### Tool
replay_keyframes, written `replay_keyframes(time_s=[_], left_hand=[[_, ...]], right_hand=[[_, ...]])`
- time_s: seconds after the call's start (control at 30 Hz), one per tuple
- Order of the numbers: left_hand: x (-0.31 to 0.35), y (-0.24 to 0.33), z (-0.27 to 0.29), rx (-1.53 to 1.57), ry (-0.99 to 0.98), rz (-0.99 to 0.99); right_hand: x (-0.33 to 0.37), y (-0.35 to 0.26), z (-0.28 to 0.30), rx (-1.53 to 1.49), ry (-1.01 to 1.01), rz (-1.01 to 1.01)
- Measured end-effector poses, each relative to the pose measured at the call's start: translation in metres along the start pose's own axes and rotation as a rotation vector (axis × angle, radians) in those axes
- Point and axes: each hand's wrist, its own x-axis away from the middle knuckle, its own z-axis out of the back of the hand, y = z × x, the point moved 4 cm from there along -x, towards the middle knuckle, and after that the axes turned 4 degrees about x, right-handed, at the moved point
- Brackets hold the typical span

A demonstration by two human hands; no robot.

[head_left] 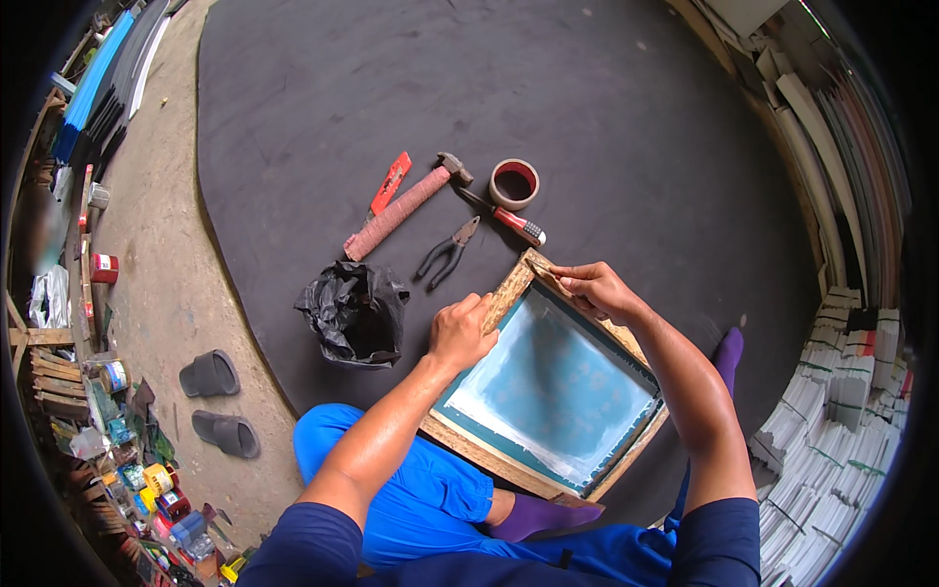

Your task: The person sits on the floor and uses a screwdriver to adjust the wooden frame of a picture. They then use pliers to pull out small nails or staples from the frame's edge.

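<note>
A wooden screen-printing frame [460, 430] with teal mesh [553, 382] and whitish edges lies tilted before me, close to my legs. My left hand [464, 333] is closed around its left rail, near the upper part. At the far corner, my right hand [594, 289] pinches with thumb and forefinger against the wood. What sits between those fingertips is too small to make out. Beyond the frame are combination pliers [450, 252], a screwdriver [516, 224] with a red and black handle, a hammer [401, 210] with a pink wrapped handle, a red utility knife [391, 183] and a tape roll [514, 184].
An open black plastic bag [357, 313] stands left of the frame on the dark mat [469, 88]. Grey slippers [209, 374] lie on the concrete at left, beside shelves of cans [105, 268]. Stacked white bundles [822, 470] line the right side.
</note>
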Motion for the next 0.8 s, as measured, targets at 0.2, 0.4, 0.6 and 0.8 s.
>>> replay_keyframes(time_s=[0.2,0.4,0.6,0.8], left_hand=[[0.007,0.003,0.001,0.015,-0.005,0.004],[0.0,0.0,0.0,0.006,-0.002,-0.015],[0.0,0.0,0.004,0.016,-0.025,-0.006],[0.0,0.0,0.0,0.012,-0.017,0.014]], right_hand=[[0.003,0.016,-0.013,0.799,0.438,0.619],[-0.017,0.023,-0.004,0.507,0.3,0.614],[-0.015,0.008,0.003,-0.366,-0.142,-0.078],[0.0,0.005,-0.007,0.173,0.185,0.234]])
